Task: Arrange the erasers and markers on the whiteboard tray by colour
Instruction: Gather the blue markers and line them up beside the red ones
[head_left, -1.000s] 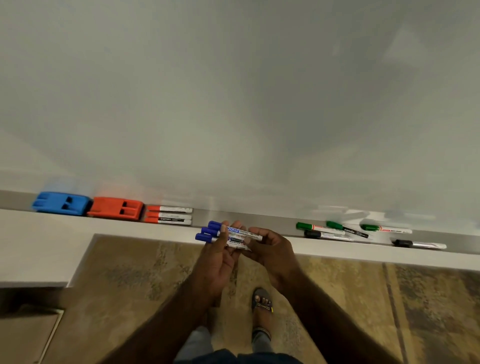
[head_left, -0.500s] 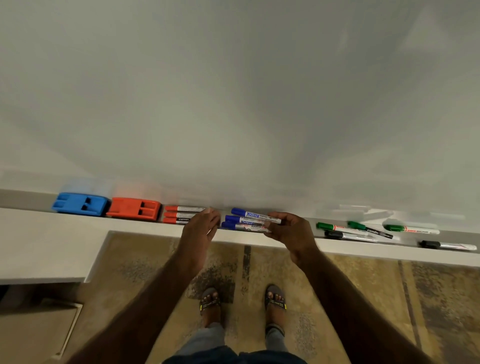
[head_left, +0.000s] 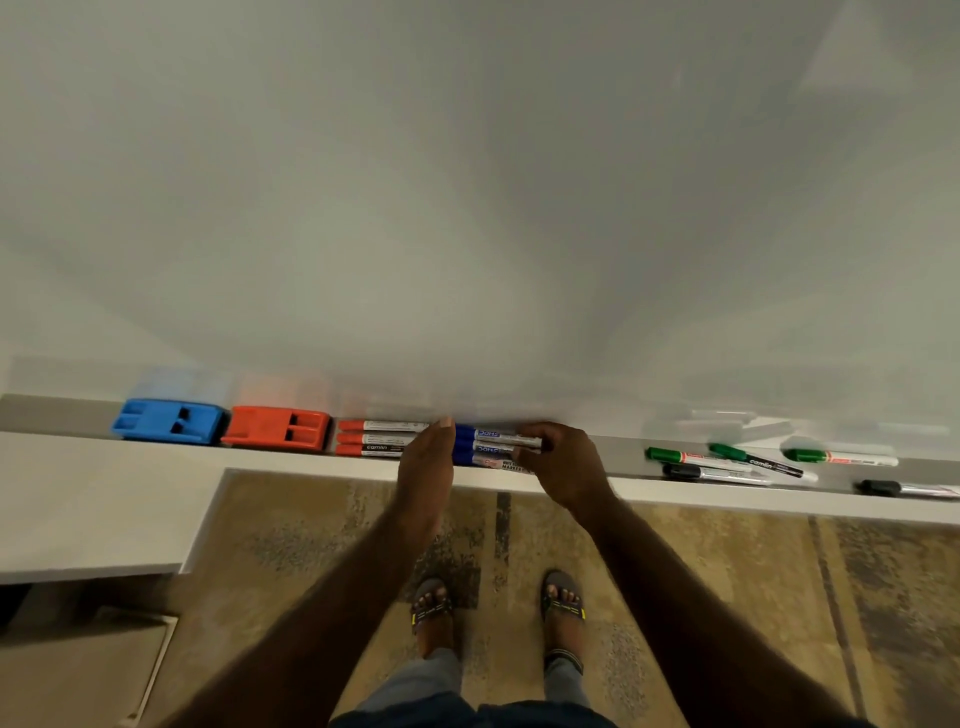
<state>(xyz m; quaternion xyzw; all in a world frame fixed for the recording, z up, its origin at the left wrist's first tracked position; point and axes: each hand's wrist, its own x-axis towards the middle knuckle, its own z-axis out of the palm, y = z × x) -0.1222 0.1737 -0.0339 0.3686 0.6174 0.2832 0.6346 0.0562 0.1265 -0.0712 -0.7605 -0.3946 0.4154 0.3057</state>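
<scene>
Three blue markers (head_left: 488, 447) lie side by side on the whiteboard tray (head_left: 62, 415). My left hand (head_left: 428, 462) stands flat, edge-on, against their capped left ends. My right hand (head_left: 563, 462) curls over their right ends. Left of them lie three red markers (head_left: 376, 439), then a red eraser (head_left: 278, 428) and a blue eraser (head_left: 169, 421). To the right are three green markers (head_left: 753, 457) and two black markers (head_left: 714, 473), loosely scattered.
A white ledge (head_left: 78, 499) runs below the tray and widens at the left. The whiteboard (head_left: 467, 208) fills the upper view. My sandalled feet (head_left: 498, 608) stand on a patterned brown floor.
The blue markers went from held in both hands to lying on the tray. My left hand has turned edge-on against their caps, close to the red markers.
</scene>
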